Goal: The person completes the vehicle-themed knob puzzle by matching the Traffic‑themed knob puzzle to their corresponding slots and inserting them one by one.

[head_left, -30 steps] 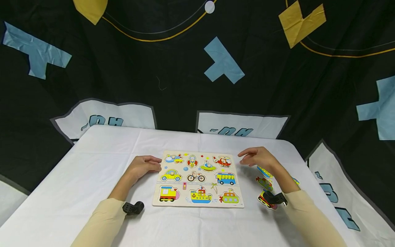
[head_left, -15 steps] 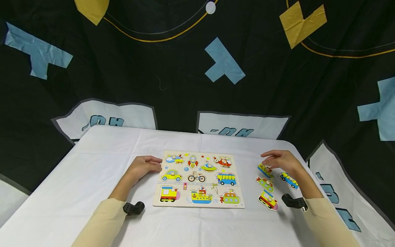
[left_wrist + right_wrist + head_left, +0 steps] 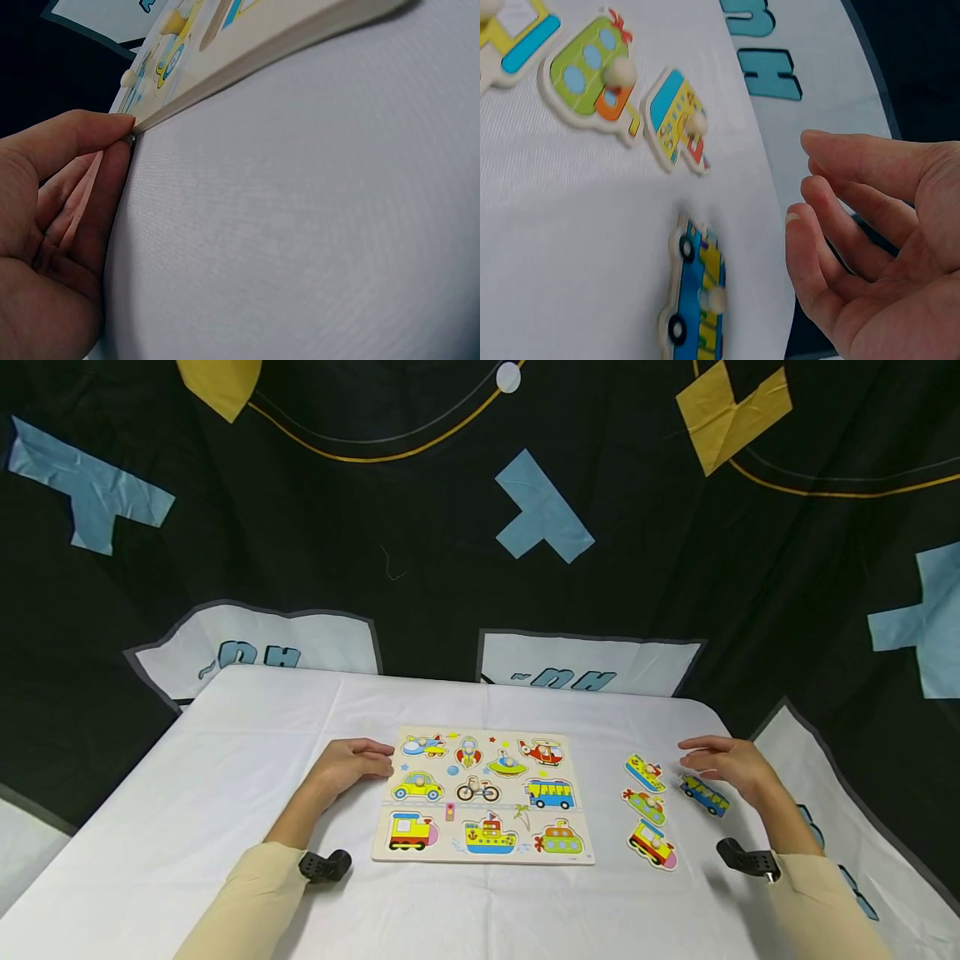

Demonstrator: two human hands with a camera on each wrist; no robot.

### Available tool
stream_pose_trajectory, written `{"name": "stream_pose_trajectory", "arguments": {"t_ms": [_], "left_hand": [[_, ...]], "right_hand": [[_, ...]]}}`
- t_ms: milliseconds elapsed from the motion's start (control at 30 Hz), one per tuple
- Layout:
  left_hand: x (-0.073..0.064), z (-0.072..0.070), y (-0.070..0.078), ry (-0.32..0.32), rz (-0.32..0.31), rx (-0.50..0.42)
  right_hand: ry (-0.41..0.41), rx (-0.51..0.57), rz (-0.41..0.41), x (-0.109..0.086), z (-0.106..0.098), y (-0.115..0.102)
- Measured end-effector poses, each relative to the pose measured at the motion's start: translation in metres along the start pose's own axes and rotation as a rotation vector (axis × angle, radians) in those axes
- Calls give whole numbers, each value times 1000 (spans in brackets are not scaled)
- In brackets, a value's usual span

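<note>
A wooden puzzle board (image 3: 480, 852) with vehicle pictures lies on the white table. At its left edge my left hand (image 3: 356, 767) grips it between thumb and fingers, seen closely in the left wrist view, where the board (image 3: 262, 60) meets the fingertips. My right hand (image 3: 731, 766) hovers beside the bus piece (image 3: 705, 796), fingers loosely bent and holding nothing. In the right wrist view the bus piece (image 3: 697, 292) is slightly blurred, apart from the fingers. Left of it lie the ship piece (image 3: 645, 772), the submarine piece (image 3: 643, 807) and the train piece (image 3: 652, 845).
Round wooden knobs stand up on the loose pieces. The white tablecloth (image 3: 225, 760) covers the table, which ends at the right just beyond my right hand. Behind hangs a black cloth backdrop (image 3: 420, 543) with blue and yellow shapes.
My right hand has moved right, from near the board past the ship piece to the bus piece. The bus piece has turned slightly. My left hand has stayed at the board's edge.
</note>
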State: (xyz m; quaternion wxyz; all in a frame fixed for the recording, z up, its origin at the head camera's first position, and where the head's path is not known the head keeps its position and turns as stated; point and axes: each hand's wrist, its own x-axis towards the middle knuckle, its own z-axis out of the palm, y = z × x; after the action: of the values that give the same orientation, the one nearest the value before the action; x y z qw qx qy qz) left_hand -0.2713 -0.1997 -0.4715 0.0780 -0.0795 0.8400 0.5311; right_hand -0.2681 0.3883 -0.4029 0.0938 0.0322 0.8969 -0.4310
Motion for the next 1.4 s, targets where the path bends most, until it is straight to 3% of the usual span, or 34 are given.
{"name": "stream_pose_trajectory", "arguments": {"t_ms": [767, 1400], "left_hand": [[-2, 0, 0, 2, -12, -10], [-2, 0, 1, 1, -16, -11]], "right_hand": [[24, -22, 179, -6, -9, 43], [44, -33, 163, -10, -2, 61]]}}
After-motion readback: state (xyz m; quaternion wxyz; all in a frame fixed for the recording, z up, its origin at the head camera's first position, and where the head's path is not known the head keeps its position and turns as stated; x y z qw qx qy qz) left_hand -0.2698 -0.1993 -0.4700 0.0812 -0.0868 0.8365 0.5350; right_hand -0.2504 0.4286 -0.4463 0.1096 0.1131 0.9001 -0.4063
